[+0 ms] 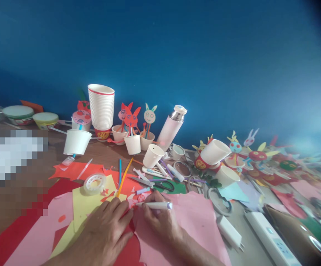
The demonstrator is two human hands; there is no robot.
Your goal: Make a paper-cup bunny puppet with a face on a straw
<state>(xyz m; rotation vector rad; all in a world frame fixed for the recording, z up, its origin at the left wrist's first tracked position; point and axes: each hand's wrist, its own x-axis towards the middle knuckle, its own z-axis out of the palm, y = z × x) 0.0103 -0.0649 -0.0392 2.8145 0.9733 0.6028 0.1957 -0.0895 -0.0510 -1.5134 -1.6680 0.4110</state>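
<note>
My right hand (157, 218) is closed round a white marker pen (156, 205), its tip pointing left at a small pink paper cut-out (137, 199) with red marks. My left hand (112, 218) rests on the papers just left of the cut-out, fingers bent and slightly apart, the fingertips near its edge. Under my right forearm lies a large pink sheet (196, 221). Beyond the hands are a pair of scissors (149, 182), an orange strip (124, 175), a blue strip (120, 170) and a roll of clear tape (94, 184) on yellow paper (80, 201).
A tall stack of paper cups (102, 107), a leaning pink flask (171, 127) and several cup figures with paper animal heads (131, 120) stand along the blue wall. On the right lie a white charger (230, 232) and a power strip (271, 236). Two lidded tubs (18, 112) stand far left.
</note>
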